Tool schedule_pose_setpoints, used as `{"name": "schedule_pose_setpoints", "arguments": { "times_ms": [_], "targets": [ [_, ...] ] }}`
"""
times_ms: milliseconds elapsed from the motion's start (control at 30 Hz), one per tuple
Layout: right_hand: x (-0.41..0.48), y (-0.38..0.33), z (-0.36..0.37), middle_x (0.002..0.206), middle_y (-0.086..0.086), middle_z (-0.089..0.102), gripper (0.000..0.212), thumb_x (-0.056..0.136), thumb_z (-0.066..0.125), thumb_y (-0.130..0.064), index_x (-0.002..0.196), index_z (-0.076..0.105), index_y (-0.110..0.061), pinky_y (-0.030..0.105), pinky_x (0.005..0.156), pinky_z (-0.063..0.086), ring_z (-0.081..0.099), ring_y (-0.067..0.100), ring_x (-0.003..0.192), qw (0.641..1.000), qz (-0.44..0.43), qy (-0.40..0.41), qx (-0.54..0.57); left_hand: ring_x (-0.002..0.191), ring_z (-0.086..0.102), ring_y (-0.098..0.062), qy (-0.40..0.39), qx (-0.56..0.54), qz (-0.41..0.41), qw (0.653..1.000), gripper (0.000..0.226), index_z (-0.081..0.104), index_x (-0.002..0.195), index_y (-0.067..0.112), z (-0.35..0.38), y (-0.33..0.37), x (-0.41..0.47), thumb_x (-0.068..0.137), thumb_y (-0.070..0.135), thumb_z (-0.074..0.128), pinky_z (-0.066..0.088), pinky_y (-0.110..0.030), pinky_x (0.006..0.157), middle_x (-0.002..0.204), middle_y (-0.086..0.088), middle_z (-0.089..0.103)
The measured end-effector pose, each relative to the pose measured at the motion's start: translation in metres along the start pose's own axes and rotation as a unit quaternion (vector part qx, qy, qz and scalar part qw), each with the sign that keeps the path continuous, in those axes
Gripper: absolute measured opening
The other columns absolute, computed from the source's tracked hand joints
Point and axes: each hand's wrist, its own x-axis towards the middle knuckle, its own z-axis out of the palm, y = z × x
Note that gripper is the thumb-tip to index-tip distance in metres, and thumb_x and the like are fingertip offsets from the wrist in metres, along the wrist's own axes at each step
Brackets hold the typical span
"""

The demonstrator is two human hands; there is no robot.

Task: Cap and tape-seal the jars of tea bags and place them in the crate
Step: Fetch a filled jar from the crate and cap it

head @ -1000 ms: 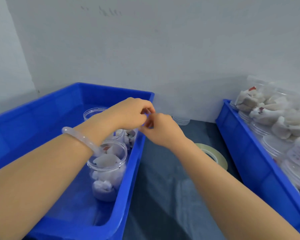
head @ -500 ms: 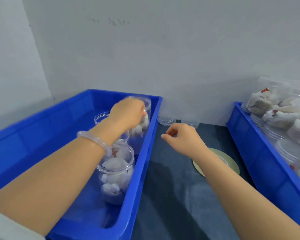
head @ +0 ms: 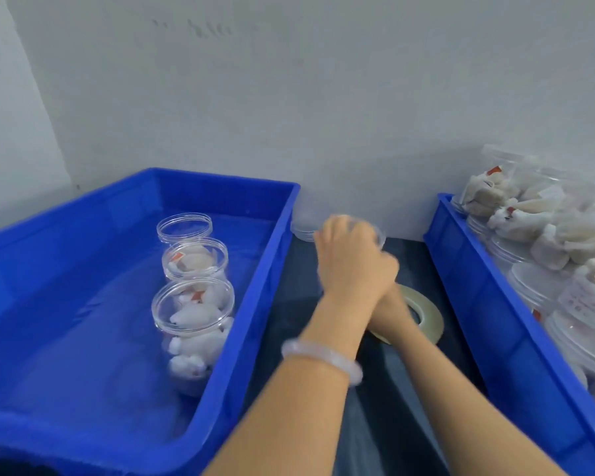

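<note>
While the person leans over the dark table, the left hand is stretched across to the far side, near the wall. Its fingers are bent down over a clear lid that stands there, and they seem to touch its rim. The picture is blurred at this place, so I cannot tell if the fingers really clamp the lid or only lie on it. A pale bracelet sits on this wrist.

The right hand is almost fully hidden under the left wrist. It lies over the near edge of the tape roll, which is flat on the table. How its fingers stand, I cannot tell.

To the left is a blue crate. Three clear jars stand in it in one row, close to its right wall: the near jar and the middle jar contain tea bags, the far jar looks empty. To the right, a second blue crate holds a pile of filled jars. Another clear lid is beside the wall, between the left crate and the left hand.
</note>
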Motion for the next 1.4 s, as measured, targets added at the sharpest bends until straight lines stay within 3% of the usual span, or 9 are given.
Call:
{"name": "schedule_pose_setpoints", "arguments": {
  "times_ms": [67, 167, 467, 567, 667, 867, 1100, 1200, 1400],
  "targets": [
    [-0.013, 0.008, 0.007, 0.083, -0.007, 0.069, 0.023, 0.072, 0.071, -0.028, 0.092, 0.063, -0.02, 0.038, 0.066, 0.051, 0.062, 0.007, 0.076, 0.998, 0.031, -0.005, 0.048, 0.144, 0.014, -0.018, 0.117, -0.167, -0.039, 0.978, 0.053, 0.05, 0.127, 0.017, 0.028, -0.025, -0.02, 0.08, 0.022, 0.073, 0.022, -0.024, 0.11, 0.153, -0.006, 0.023],
    [-0.022, 0.02, 0.019, 0.096, -0.016, 0.063, 0.063, 0.053, 0.068, -0.053, 0.108, 0.046, -0.031, 0.029, 0.07, 0.047, 0.06, 0.008, 0.086, 0.992, 0.119, -0.039, 0.027, 0.137, 0.033, -0.009, 0.099, -0.336, -0.157, 0.924, 0.096, 0.03, 0.145, 0.024, 0.05, -0.062, -0.026, 0.066, 0.036, 0.084, 0.029, -0.019, 0.103, 0.152, 0.002, 0.03],
    [0.008, 0.052, 0.003, 0.091, -0.016, 0.062, 0.039, 0.078, 0.051, 0.006, 0.098, 0.059, -0.027, 0.013, 0.079, 0.045, 0.06, 0.009, 0.094, 0.988, 0.118, -0.089, 0.043, 0.1, 0.052, 0.019, 0.046, -0.38, -0.096, 0.919, 0.084, 0.04, 0.116, 0.048, 0.065, -0.11, 0.001, 0.042, 0.055, 0.079, 0.039, 0.0, 0.078, 0.113, 0.02, 0.054],
    [0.05, 0.06, 0.006, 0.102, -0.005, 0.064, 0.025, 0.085, 0.059, -0.007, 0.106, 0.064, -0.018, 0.021, 0.08, 0.041, 0.057, 0.014, 0.1, 0.992, 0.123, -0.002, -0.035, 0.101, 0.051, 0.019, 0.038, -0.385, -0.089, 0.918, 0.082, 0.041, 0.115, 0.052, 0.067, -0.112, 0.002, 0.042, 0.053, 0.08, 0.039, 0.001, 0.076, 0.114, 0.021, 0.053],
    [0.092, 0.072, 0.02, 0.138, 0.003, 0.05, 0.055, 0.089, 0.062, -0.027, 0.139, 0.043, -0.017, 0.039, 0.098, 0.043, 0.046, 0.022, 0.127, 0.986, 0.146, -0.011, -0.081, 0.101, 0.051, 0.019, 0.023, -0.397, -0.078, 0.914, 0.079, 0.042, 0.114, 0.051, 0.066, -0.115, 0.004, 0.048, 0.041, 0.083, 0.039, 0.001, 0.074, 0.116, 0.019, 0.052],
    [0.14, 0.111, 0.042, 0.162, 0.004, 0.001, 0.082, 0.096, 0.046, -0.045, 0.152, -0.008, -0.022, 0.047, 0.117, 0.003, -0.01, 0.031, 0.147, 0.944, 0.185, -0.097, -0.256, 0.104, 0.049, 0.018, 0.019, -0.414, -0.063, 0.908, 0.08, 0.042, 0.116, 0.05, 0.067, -0.118, 0.004, 0.048, 0.038, 0.084, 0.04, 0.001, 0.075, 0.118, 0.018, 0.052],
    [0.164, 0.132, 0.053, 0.143, 0.016, 0.029, 0.051, 0.091, 0.053, -0.05, 0.131, 0.045, -0.019, 0.041, 0.109, 0.025, 0.023, 0.034, 0.135, 0.928, 0.136, 0.043, -0.345, 0.103, 0.054, 0.012, 0.023, -0.443, -0.053, 0.895, 0.083, 0.046, 0.116, 0.046, 0.077, -0.117, 0.011, 0.045, 0.036, 0.087, 0.045, -0.004, 0.072, 0.115, 0.016, 0.054],
    [0.174, 0.135, 0.057, 0.154, 0.01, 0.023, 0.048, 0.09, 0.057, -0.044, 0.125, 0.045, -0.014, 0.048, 0.116, 0.016, 0.005, 0.033, 0.146, 0.95, 0.15, 0.022, -0.274, 0.105, 0.053, 0.011, 0.023, -0.445, -0.051, 0.894, 0.086, 0.045, 0.117, 0.047, 0.08, -0.119, 0.013, 0.04, 0.048, 0.085, 0.045, -0.003, 0.073, 0.116, 0.018, 0.054],
    [0.171, 0.126, 0.049, 0.129, 0.011, 0.033, 0.055, 0.082, 0.07, -0.037, 0.124, 0.041, -0.018, 0.037, 0.091, 0.046, 0.042, 0.031, 0.111, 0.956, 0.157, -0.011, -0.248, 0.108, 0.05, 0.013, 0.012, -0.448, -0.043, 0.893, 0.085, 0.045, 0.117, 0.05, 0.078, -0.123, 0.018, 0.042, 0.046, 0.086, 0.042, -0.001, 0.075, 0.117, 0.018, 0.053]
  ]
}}
